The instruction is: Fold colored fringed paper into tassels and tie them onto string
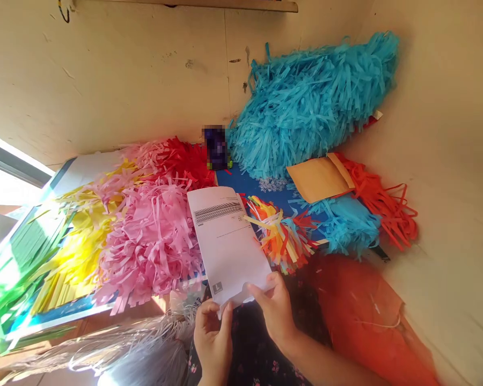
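Note:
A white printed envelope (pixel 229 241) lies tilted between my two hands, with black lines of text at its far end and a dark square marked L near its lower left corner. My left hand (pixel 215 332) pinches the near left edge, thumb on top. At the near right corner my right hand (pixel 276 308) grips the paper, its thumb on the face and fingers partly hidden beneath. Just right of the envelope sits a bundle of orange, yellow and white paper strips (pixel 282 233). Pink fringed paper (pixel 153 241) is heaped close on the left.
Yellow (pixel 80 252) and green strips (pixel 28 273) lie further left, red fringe (pixel 181 161) behind. A big turquoise fringe heap (pixel 314 102) leans on the wall. A brown envelope (pixel 320 177) rests over blue and orange strips at right. Silvery strands (pixel 145 348) hang below the table's front edge.

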`<state>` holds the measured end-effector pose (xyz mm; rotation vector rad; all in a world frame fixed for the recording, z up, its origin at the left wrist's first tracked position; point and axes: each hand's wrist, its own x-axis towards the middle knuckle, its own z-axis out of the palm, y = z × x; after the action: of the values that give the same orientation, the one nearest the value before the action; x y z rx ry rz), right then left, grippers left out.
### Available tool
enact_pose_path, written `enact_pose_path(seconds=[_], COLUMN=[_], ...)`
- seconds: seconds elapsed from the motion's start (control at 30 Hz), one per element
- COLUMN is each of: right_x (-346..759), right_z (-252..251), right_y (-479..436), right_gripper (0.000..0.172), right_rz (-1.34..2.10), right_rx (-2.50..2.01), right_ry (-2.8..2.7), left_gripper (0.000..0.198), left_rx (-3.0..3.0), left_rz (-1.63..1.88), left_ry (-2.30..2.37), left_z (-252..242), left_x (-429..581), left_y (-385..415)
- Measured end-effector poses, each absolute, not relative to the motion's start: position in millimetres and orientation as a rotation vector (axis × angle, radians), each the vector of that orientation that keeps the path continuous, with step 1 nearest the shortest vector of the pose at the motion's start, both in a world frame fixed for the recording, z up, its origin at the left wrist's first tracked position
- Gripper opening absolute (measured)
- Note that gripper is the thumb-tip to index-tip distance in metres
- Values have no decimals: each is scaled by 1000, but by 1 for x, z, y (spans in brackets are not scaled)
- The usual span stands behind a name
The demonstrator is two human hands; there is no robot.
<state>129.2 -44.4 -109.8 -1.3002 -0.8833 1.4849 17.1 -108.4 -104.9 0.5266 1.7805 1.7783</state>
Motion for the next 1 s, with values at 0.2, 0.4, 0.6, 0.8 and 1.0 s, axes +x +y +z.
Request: enact_pose_path(seconds=[0.2,0.4,0.6,0.8,1.0], right_x=[130,131,128,134,139], right_z=[-107,-109,-108,-107,-107], right_y=[-47,-51,-48,-55,-56], right_gripper=[40,44,44,33,20], right_rz=[1425,1514,1525,1467,1372], right_rx=[-1340,-1303,-1354,-1409,-1426], right_ry=[-967,-894,-807,-1011,-1178], left_gripper=[53,41,45,46,43], left_rx=[225,105,113,102,136], left_rz=[1679,1609,1610,1593,1589], left_ry=[1561,1361,1347,1485,1550], left_z=[-108,-110,-101,-97,-103], left_x=[30,31,33,31,30], left_y=[-101,-100,-98,-97,-98])
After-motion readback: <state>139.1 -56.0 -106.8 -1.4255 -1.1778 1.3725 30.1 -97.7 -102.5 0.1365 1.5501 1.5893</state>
